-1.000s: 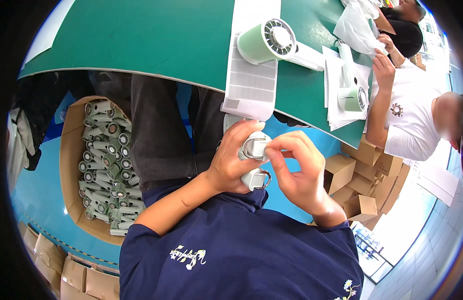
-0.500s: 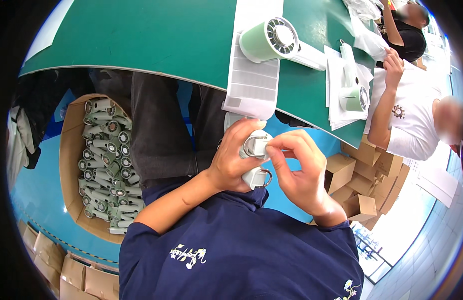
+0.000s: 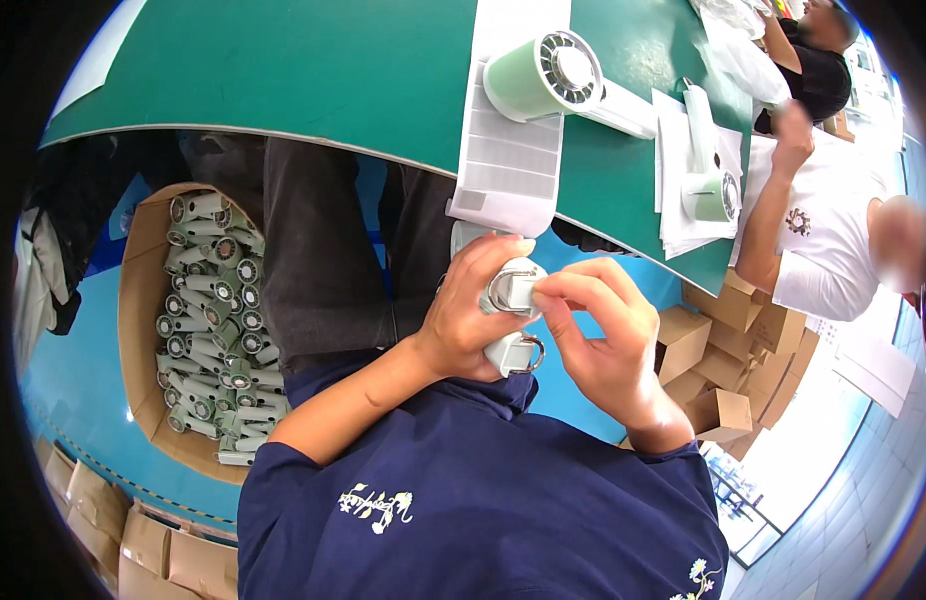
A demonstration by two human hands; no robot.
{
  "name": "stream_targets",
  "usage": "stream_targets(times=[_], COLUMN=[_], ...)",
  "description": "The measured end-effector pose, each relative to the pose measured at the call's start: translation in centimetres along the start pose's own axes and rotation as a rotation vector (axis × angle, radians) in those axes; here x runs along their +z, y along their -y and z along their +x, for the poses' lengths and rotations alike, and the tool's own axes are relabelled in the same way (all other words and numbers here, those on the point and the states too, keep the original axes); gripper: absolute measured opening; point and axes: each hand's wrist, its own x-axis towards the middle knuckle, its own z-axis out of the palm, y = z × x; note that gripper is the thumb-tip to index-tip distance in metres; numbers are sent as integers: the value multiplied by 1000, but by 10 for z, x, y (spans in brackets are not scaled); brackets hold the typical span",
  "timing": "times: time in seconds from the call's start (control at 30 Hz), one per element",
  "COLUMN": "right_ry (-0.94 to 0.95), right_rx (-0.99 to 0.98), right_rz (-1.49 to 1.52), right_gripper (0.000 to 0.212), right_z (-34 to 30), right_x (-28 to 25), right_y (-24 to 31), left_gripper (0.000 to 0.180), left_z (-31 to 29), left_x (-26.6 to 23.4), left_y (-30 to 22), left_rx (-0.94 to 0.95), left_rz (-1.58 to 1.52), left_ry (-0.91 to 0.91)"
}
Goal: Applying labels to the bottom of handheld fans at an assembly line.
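Note:
Two pale handheld fans are gripped side by side in my left hand (image 3: 465, 305), their handle ends turned up toward me. The upper handle (image 3: 503, 290) has a metal ring lying across its end. On the lower handle (image 3: 508, 354), a dark metal loop sticks out to the right. My right hand (image 3: 608, 335) pinches with thumb and forefinger at a small white square piece (image 3: 521, 291) against the upper handle's end. Whether that piece is a sticker or part of the handle I cannot tell. The fan heads are mostly hidden behind my left hand.
A green fan (image 3: 548, 75) lies on a white label strip (image 3: 508, 170) hanging over the green table's (image 3: 313, 70) edge. Another fan (image 3: 711, 195) rests on papers. A carton (image 3: 143, 330) of fans stands at left, cardboard boxes (image 3: 721, 412) at right. Two people sit across the right side.
Both my hands stay nearly still, with the same pinch at the upper handle's end. The hand of the person in white has shifted slightly. The view has moved a little.

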Motion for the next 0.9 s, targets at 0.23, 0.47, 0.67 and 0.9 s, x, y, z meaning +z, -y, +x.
stream_targets(times=[0.23, 0.47, 0.67, 0.9], right_ry=[-58, -53, -318, -567], right_rx=[72, 458, 510, -47], right_rz=[-9, 417, 719, 91], right_gripper=[17, 16, 15, 22], right_z=[-4, -8, -12, 0], right_x=[3, 10, 27, 8], right_y=[5, -1, -6, -19], left_gripper=[44, 45, 46, 41], left_z=[2, 1, 7, -1], left_x=[3, 1, -2, -1], left_y=[1, -1, 0, -3], left_rx=[21, -10, -44, 44], left_rz=[-19, 0, 52, 34], left_ry=[-10, 8, 102, 89])
